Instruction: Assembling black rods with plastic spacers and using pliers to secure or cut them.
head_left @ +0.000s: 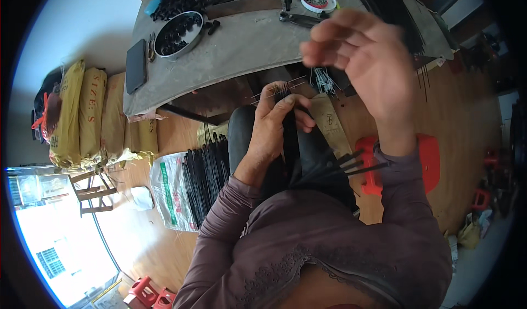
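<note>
The left hand (274, 127) has its grip pinching a bundle of black rods (291, 144); the right hand (368, 62), fingers spread, hovers above the worktop (247, 45).

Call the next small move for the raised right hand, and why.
Probably bring the right hand down to the bundle of thin black rods that the left hand grips on the lap. The right hand is raised, open and seemingly empty, while thin metal wire tips stick out above the left hand's fingers.

Blurred right hand (365, 62) hiding table (247, 45) edge; rod bundle (290, 144) partly under left hand (274, 127).
</note>
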`<state>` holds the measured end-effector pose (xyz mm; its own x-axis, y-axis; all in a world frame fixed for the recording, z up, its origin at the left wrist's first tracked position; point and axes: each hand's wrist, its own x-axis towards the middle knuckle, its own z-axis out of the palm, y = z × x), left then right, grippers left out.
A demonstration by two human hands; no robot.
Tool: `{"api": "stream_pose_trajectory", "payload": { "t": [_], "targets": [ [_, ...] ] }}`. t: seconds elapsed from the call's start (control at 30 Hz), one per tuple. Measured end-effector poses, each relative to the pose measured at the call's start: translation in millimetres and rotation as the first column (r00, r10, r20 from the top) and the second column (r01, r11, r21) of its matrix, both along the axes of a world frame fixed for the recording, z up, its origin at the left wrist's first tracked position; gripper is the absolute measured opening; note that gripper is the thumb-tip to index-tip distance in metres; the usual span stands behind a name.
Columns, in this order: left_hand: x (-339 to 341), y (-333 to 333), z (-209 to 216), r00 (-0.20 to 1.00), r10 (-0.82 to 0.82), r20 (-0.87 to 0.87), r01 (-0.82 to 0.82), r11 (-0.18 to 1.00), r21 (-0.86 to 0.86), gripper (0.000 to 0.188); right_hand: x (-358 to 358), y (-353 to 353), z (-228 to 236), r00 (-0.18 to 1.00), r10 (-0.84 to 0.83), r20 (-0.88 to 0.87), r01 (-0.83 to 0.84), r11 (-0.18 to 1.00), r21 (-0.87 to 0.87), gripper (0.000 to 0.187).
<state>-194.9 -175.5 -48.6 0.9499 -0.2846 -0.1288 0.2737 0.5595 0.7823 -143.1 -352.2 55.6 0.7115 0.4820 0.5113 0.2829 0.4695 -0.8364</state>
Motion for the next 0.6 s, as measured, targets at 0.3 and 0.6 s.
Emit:
{"api": "stream_pose_trajectory", "payload": {
  "t": [0.3,0.6],
  "targets": [
    [-9.0,-2.7,-2.7,0.998,0.034,0.059,-0.038,0.998,0.057,0.019,-10.5,14.5,-91.2,0.863,-0.385,0.327,0.502,0.585,-0.637,0.024],
    [-11.6,0.5,0.5,0.996,0.072,0.056,-0.076,0.995,0.061,0.021,-10.0,16.1,-100.9,0.824,-0.446,0.349,0.566,0.649,-0.509,0.025]
  ]
}}
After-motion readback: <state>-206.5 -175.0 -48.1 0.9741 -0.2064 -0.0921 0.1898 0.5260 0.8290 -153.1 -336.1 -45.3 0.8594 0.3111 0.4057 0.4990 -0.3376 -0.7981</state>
